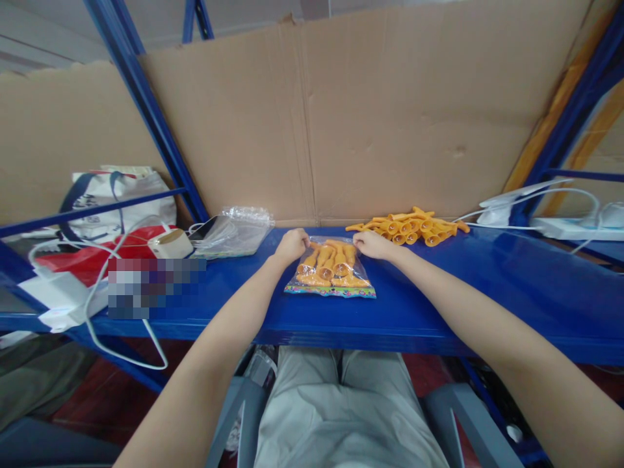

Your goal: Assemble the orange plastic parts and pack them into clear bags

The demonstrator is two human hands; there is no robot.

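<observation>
A clear plastic bag (pixel 330 270) with a colourful printed strip along its near edge lies on the blue table. Inside it are several orange, horn-shaped plastic pieces (pixel 327 260). My left hand (pixel 293 244) pinches the bag's far left corner, its fingers closed. At the far right corner, my right hand (pixel 370 245) grips the bag the same way. Just behind and to the right of that hand sits a pile of loose orange pieces (pixel 414 226) of the same kind, their open round ends facing me.
A stack of clear empty bags (pixel 238 232) lies at the back left. Further left are a white charger (pixel 170 244), cables, a red item (pixel 131 250) and a white cloth bag (pixel 124 201). Cardboard (pixel 380 117) walls the back; a power strip (pixel 580 227) sits at right.
</observation>
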